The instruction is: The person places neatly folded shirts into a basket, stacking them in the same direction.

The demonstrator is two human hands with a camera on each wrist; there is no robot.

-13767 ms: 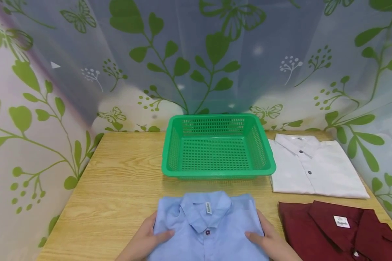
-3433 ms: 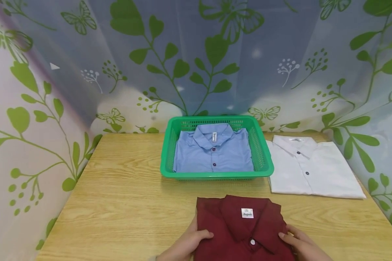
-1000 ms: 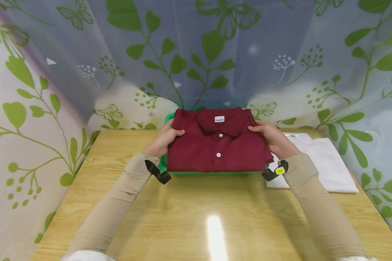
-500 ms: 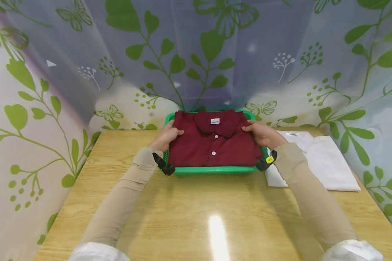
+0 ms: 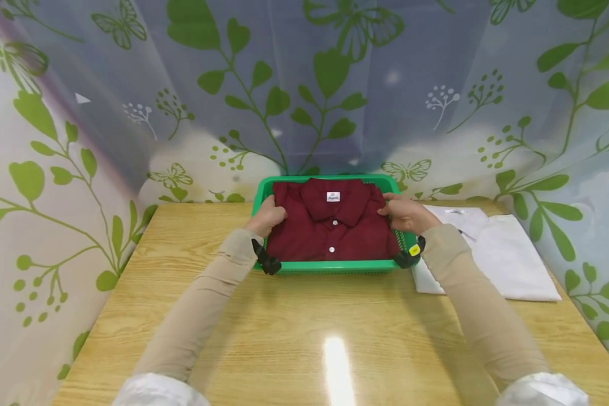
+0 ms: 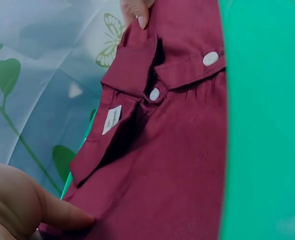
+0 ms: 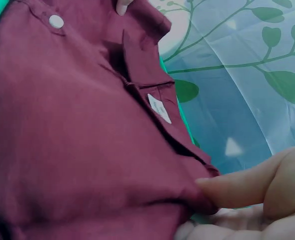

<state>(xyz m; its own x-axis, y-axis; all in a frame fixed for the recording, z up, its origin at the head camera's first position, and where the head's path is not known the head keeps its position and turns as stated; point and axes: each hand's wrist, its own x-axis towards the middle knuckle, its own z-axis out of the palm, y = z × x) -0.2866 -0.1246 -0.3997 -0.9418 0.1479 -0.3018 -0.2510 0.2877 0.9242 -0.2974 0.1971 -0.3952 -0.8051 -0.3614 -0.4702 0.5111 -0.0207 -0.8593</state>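
- Lower than half a second ago, the folded maroon cloth shirt (image 5: pixel 309 231) sits inside your green perforated plastic basket (image 5: pixel 330 265), apparently nearly settled.
- Your left hand (image 5: pixel 267 217) and right hand (image 5: pixel 405 214) have fingers clamped on its sides.
- Your right wrist view shows thumb over, fingers under its edge; only the head view shows the folded white cloth shirt (image 5: pixel 510 256) beside the basket.
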